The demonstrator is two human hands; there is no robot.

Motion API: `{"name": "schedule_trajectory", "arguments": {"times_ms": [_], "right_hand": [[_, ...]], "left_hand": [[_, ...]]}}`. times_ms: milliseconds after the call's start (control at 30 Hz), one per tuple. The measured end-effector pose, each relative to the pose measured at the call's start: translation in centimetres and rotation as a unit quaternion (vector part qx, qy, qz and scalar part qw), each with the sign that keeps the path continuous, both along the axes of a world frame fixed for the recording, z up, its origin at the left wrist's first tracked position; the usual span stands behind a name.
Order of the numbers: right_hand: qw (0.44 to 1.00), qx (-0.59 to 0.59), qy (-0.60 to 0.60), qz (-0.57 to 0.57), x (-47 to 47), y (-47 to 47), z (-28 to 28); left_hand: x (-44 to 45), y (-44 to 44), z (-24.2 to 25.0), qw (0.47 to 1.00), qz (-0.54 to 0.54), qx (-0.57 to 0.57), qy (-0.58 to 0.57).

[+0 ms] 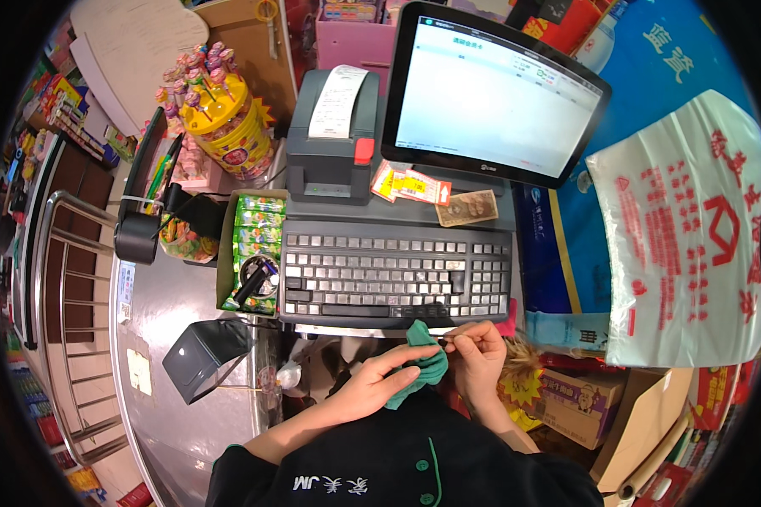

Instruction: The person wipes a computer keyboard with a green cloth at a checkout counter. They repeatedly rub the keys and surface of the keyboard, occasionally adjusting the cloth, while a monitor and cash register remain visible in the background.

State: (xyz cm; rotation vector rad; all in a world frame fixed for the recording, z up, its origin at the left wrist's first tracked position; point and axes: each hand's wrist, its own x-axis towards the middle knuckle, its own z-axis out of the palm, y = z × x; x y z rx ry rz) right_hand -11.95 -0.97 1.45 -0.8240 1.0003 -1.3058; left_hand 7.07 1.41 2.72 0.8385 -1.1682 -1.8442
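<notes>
My left hand [390,374] holds a crumpled green cloth [428,364] just below the front edge of the black keyboard [368,272]. Beside it, my right hand [479,348] has its thumb and index finger pinched together at the cloth's right side. What they pinch is too small to make out. Both hands are in front of my dark shirt [380,462]. Above the keyboard lie a banknote [467,208] and several price tags [412,184]. A receipt printer [330,158] with a printed paper strip stands behind, next to a lit monitor [494,101].
Left of the keyboard is a box of green packets [257,215] with a black handheld item on it. A dark scanner-like device [206,358] sits on the metal counter [184,437]. A lollipop tub [228,133] stands further back. Plastic bags [685,234] hang at right above cartons [577,405].
</notes>
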Motion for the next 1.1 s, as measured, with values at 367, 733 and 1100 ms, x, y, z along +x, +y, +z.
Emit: {"name": "schedule_trajectory", "arguments": {"times_ms": [367,733,1100], "right_hand": [[0.888,-0.240,0.383,-0.082,-1.2,-2.9,-1.2],[0.796,-0.369,0.476,0.057,0.5,-6.6,-0.4],[0.715,-0.414,0.549,0.129,2.0,-7.9,0.8]], "left_hand": [[-3.8,-1.7,-2.7,0.943,0.033,0.226,0.243],[-3.4,-2.1,-5.7,0.870,0.118,0.291,0.380],[-2.6,-1.5,-6.1,0.856,0.154,0.293,0.397]]}}
